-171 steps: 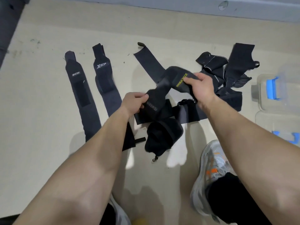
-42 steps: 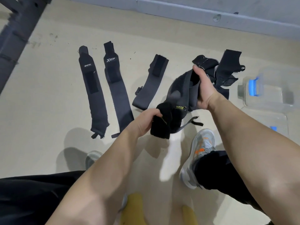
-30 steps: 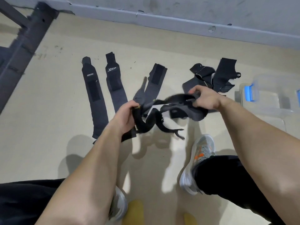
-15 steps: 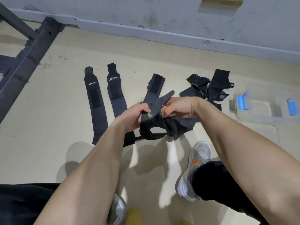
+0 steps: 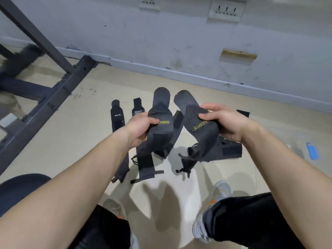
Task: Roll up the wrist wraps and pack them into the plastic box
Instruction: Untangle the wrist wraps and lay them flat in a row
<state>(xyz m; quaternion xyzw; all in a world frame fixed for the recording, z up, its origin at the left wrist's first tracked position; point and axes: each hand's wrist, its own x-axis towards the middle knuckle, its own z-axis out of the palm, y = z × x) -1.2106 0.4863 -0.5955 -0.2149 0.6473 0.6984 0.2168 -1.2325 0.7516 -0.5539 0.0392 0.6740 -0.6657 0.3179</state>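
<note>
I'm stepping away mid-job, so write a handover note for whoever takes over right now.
Left hand grips one dark grey fabric wrist wrap with yellow lettering; right hand grips its twin, both unrolled.
Two black wraps with white logos lie flat on the beige floor.
Only a blue clip shows at the right, probably the plastic box's.
Done: nothing visibly rolled. Left: roll each wrap, pack all.
</note>
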